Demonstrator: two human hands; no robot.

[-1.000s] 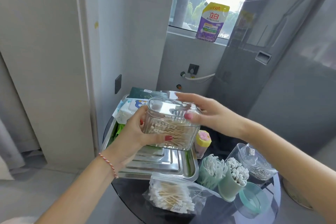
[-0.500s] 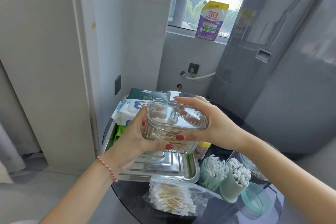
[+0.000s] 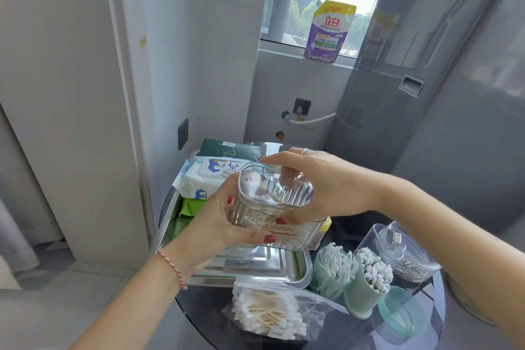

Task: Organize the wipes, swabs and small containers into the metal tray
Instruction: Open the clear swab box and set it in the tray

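Note:
Both hands hold a clear ribbed plastic box of cotton swabs [image 3: 272, 221] in the air above the metal tray [image 3: 304, 270]. My left hand [image 3: 216, 224] grips its left side and front. My right hand [image 3: 324, 187] wraps its lid from the right. In the tray's far end lie a white wipes pack [image 3: 204, 176], a dark green pack [image 3: 230, 148] and green sachets [image 3: 187, 207]. Beside the tray stand two green cups of swabs [image 3: 369, 275] and a zip bag of swabs [image 3: 270, 315].
A clear lidded container with metal clips [image 3: 403, 253] and a teal lid [image 3: 400, 312] sit on the round dark table [image 3: 204, 304] at the right. A small yellow-capped item [image 3: 326, 223] peeks out behind the box. Wall close on the left, grey washing machine [image 3: 426, 94] on the right.
The box has tilted and turned slightly in my hands, its lid now facing me more. My right hand has closed further around the lid side.

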